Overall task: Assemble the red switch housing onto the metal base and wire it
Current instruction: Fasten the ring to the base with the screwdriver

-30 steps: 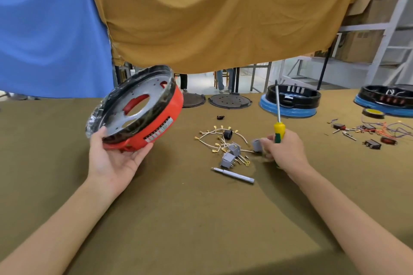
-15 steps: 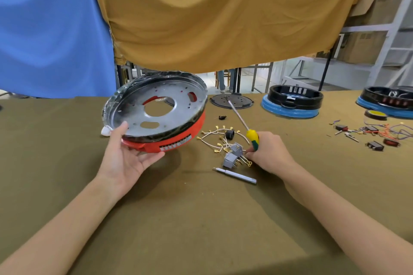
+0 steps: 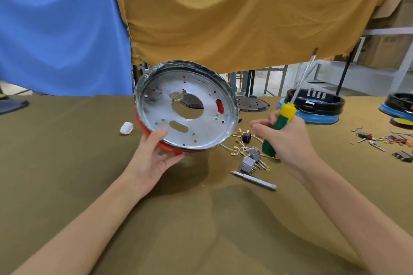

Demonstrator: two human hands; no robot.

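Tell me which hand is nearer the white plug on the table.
Left. The left hand grips the red housing just right of the white plug; the right hand is far beyond.

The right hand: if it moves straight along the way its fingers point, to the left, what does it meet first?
Probably the near right rim of the metal base, which the left hand holds tilted. The right hand grips the screwdriver; depth between them is unclear.
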